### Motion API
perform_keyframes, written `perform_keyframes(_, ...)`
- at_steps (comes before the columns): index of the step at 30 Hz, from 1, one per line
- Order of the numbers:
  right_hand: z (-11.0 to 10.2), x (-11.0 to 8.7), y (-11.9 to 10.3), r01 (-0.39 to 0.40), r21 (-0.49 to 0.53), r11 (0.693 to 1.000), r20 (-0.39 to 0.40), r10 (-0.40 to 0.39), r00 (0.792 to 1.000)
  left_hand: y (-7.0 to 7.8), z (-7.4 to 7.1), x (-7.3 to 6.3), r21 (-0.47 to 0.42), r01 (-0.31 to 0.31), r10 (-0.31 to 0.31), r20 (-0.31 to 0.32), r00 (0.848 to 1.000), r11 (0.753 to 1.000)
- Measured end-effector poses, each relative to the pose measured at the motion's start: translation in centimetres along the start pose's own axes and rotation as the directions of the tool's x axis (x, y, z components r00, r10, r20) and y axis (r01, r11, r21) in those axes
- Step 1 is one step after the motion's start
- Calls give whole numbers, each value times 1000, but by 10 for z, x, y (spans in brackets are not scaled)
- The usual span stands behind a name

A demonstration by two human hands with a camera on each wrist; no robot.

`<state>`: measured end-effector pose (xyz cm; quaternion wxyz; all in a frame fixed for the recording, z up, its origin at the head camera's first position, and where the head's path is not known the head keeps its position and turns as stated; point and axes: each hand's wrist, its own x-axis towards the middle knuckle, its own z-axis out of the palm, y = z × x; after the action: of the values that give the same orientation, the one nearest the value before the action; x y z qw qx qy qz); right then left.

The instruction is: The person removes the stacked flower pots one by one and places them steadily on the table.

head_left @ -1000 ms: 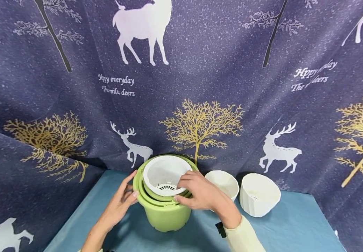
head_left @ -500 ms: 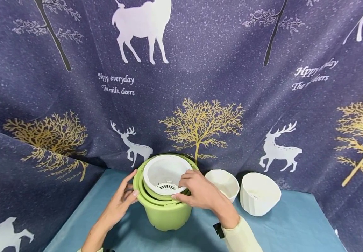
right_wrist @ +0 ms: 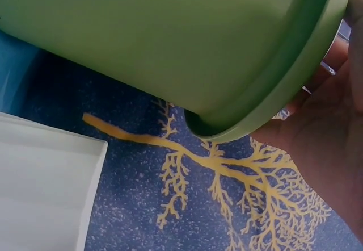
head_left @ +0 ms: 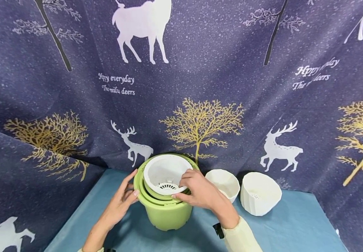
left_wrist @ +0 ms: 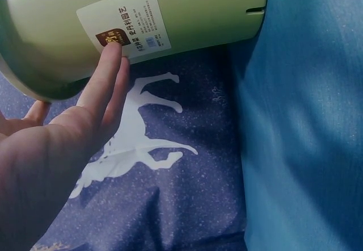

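A large green flower pot [head_left: 169,217] stands upright on the table, with a smaller green flower pot [head_left: 158,193] nested inside it. Innermost sits a white flower pot [head_left: 161,171] with a slotted bottom, its rim above the green ones. My right hand [head_left: 200,190] pinches the white pot's rim at the right front, fingers inside and thumb outside. At the left, my left hand [head_left: 120,203] touches the big pot just under its rim with fairly straight fingers. One fingertip lies on its paper label [left_wrist: 127,26] in the left wrist view.
Two white faceted pots, a nearer-centre one [head_left: 223,182] and another [head_left: 258,196], stand to the right of the green pot. A blue cloth [head_left: 301,224] covers the table. Behind hangs a dark curtain [head_left: 200,80] printed with deer and trees.
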<state>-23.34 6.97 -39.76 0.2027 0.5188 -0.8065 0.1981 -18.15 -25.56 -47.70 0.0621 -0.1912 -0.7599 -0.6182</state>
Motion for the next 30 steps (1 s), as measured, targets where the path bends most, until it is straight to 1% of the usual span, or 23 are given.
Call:
perform_keyframes(7, -2, 0, -4, -21, -19, 1000, -22, 20, 1000, -2, 0, 0, -19, -16, 17, 18, 1000, 1000)
perform_keyframes(18, -1, 1, -4, -25, -5, 1000, -17, 25, 1000, -2, -1, 0, -13, -16, 17, 21, 1000, 1000)
perform_keyframes(30, 0, 0, -3, -2, 10, 1000, -62, 2, 998, -1, -1, 0, -7, -15, 15, 16, 1000, 1000)
